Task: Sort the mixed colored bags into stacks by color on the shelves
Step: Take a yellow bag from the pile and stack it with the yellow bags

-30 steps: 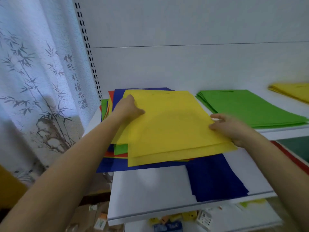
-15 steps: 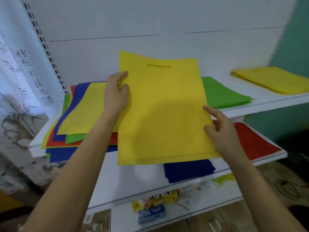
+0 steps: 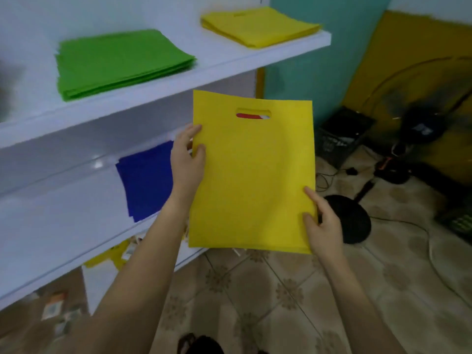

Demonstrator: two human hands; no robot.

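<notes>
The yellow bag (image 3: 251, 175) is upright in mid-air; the left hand (image 3: 186, 162) pinches its left edge, the right hand (image 3: 323, 226) its lower right corner; a yellow stack (image 3: 258, 25) lies on the top shelf (image 3: 229, 62) above.

- Upper shelf (image 3: 222, 56), 10 to 12 o'clock of the yellow bag (image 3: 251, 175): green stack (image 3: 120, 60) at 10, yellow stack (image 3: 258, 25) at 12. A narrow bare gap lies between them, and a bare strip runs along the front edge.
- Lower shelf (image 3: 63, 200), 9 o'clock: blue bags (image 3: 145, 177) beside the bag's left edge, bare board farther left.
- Floor, 2 to 4 o'clock: black crate (image 3: 342, 136), fan base (image 3: 350, 218), loose cables (image 3: 430, 247).
- Tiles (image 3: 255, 290), 6 o'clock: open.
</notes>
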